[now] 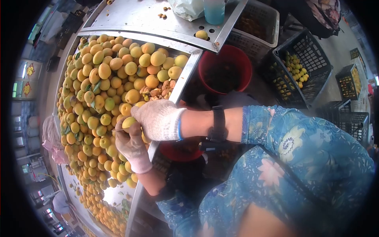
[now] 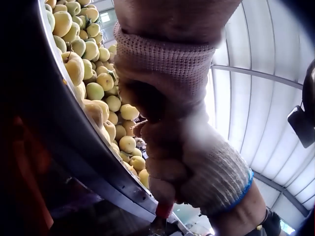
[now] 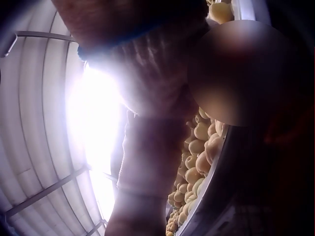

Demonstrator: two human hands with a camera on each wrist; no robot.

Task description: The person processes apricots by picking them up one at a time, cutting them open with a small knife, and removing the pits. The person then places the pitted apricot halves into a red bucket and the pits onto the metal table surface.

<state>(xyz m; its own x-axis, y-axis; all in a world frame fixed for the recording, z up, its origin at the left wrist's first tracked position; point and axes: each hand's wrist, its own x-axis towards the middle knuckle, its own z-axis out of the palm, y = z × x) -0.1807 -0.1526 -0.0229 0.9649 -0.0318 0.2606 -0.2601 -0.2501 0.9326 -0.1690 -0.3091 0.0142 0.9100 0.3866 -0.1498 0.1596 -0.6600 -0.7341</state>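
Note:
In the head view, my gloved left hand (image 1: 134,149) holds a yellow-green fruit (image 1: 128,122) between thumb and fingers. My gloved right hand (image 1: 158,119) touches it from the other side, fingers curled, with a thin blade-like strip (image 1: 119,130) against the fruit. In the left wrist view, a small red piece (image 2: 164,210) shows below the two gloves, my left (image 2: 162,73) and my blue-edged right (image 2: 216,169). Dark blur covers much of the right wrist view, where the fruit is hidden behind my right hand (image 3: 152,81). A heap of fruit (image 1: 104,71) lies beyond both hands.
Opened fruit pieces (image 1: 160,91) lie by the metal table's rim (image 1: 185,75). A red bucket (image 1: 246,75) stands below it, near a white crate (image 1: 272,39) and a black crate (image 1: 325,75) with fruit. One fruit (image 1: 201,34), a bag (image 1: 189,8) and a blue container (image 1: 214,14) sit on the upper tray.

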